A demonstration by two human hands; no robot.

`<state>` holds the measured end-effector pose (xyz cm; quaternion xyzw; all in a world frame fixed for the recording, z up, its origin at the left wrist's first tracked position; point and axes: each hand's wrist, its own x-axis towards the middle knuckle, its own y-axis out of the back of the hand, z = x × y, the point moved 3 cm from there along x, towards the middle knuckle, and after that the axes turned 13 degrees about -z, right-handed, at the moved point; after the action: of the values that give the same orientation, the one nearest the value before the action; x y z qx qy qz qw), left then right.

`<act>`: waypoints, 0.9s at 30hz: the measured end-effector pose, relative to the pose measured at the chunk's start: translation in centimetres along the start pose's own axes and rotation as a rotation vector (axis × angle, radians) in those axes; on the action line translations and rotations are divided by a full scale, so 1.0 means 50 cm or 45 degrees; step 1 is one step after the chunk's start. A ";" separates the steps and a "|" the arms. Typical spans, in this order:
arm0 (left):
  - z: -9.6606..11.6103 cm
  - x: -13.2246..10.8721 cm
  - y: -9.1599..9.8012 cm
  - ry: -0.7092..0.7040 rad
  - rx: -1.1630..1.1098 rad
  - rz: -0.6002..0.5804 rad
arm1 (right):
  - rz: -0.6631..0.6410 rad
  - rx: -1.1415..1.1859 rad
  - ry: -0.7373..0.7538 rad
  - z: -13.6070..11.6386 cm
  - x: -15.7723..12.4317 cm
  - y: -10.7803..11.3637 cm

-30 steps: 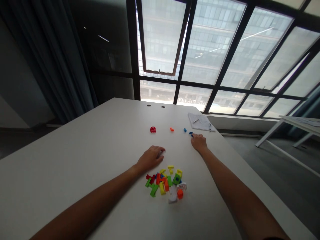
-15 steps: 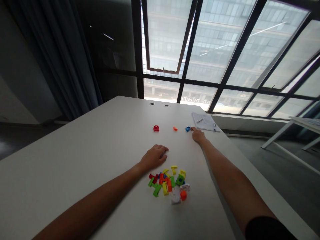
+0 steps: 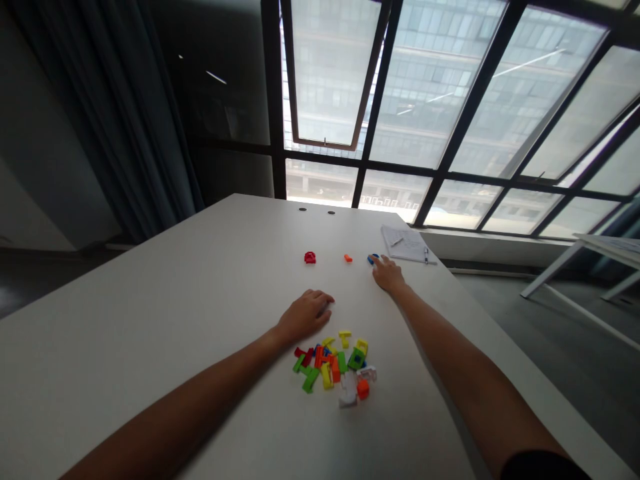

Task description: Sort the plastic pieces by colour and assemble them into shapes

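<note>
Plastic pieces (image 3: pixel 333 367), letter-shaped and heaped together, lie on a white table (image 3: pixel 150 293). There are roughly twenty, too overlapped for an exact count, in red, orange, yellow, green, blue and white. Three more lie singly in a row beyond the heap: one red piece (image 3: pixel 310 257), one orange piece (image 3: pixel 347 258) and one blue piece (image 3: pixel 373 258), from left to right. The right hand (image 3: pixel 389 275) is beyond the heap and to its right, with fingers close together and fingertips (image 3: pixel 377 261) at the blue piece; whether they pinch it, I cannot tell. The left hand (image 3: pixel 304 315) rests palm down just beyond the heap's left end, fingers slightly spread and loosely curled on the tabletop. Farther beyond the heap and to the right lie papers (image 3: pixel 406 244) with two pens, one of them a dark-clipped pen (image 3: pixel 425 255); the writing on the sheets is too small to read. Two round holes (image 3: pixel 303 209) sit near the table's far edge, well beyond the heap.
</note>
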<state>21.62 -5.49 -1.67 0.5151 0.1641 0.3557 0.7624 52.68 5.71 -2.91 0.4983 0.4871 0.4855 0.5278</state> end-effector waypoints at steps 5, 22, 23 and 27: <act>0.000 -0.001 0.000 -0.018 0.013 -0.002 | -0.046 0.008 -0.021 -0.010 0.032 0.001; 0.005 -0.004 0.003 -0.036 0.025 -0.015 | 0.012 0.058 0.022 -0.022 -0.011 0.039; 0.006 -0.004 0.004 -0.040 0.028 -0.016 | 0.038 0.061 0.054 -0.029 -0.026 0.044; 0.008 -0.004 0.002 -0.042 0.049 -0.005 | 0.059 0.367 0.556 -0.079 -0.125 0.061</act>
<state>21.68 -5.87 -1.43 0.5352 0.1595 0.3425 0.7555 48.30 -0.22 0.19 0.4626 0.6421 0.5193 0.3225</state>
